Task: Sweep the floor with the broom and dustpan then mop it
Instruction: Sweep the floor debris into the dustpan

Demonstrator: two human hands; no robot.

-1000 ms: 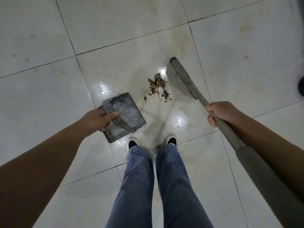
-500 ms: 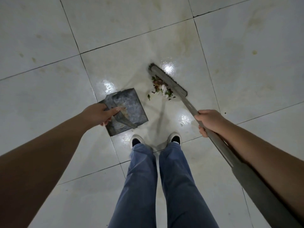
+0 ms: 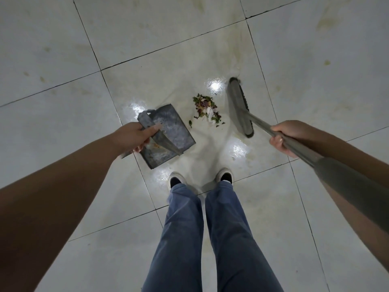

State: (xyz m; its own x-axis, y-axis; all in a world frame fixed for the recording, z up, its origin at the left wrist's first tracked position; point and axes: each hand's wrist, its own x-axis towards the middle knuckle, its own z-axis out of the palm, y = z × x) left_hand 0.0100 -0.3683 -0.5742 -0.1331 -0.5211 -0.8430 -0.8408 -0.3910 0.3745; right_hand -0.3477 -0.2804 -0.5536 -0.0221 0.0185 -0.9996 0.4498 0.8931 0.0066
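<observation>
A small pile of debris (image 3: 206, 109), green leaves and pale scraps, lies on the glossy white tile floor (image 3: 168, 49). Left of it sits a grey metal dustpan (image 3: 175, 133), its mouth turned toward the pile. My left hand (image 3: 134, 137) grips the dustpan's strap handle. Right of the pile stands the grey broom head (image 3: 240, 107), a short gap from the debris. My right hand (image 3: 287, 137) grips the broom's handle (image 3: 336, 173), which runs down to the lower right past my forearm.
My two feet in white shoes (image 3: 176, 180) stand just below the dustpan and pile, with blue trouser legs (image 3: 210, 239) filling the lower middle. Dark grout lines cross the tiles. Yellowish stains (image 3: 327, 17) mark the floor at the top right.
The broom head has swung from against the pile out to its right side, leaving a gap. The debris sits a little nearer the dustpan. My left hand still holds the dustpan in place.
</observation>
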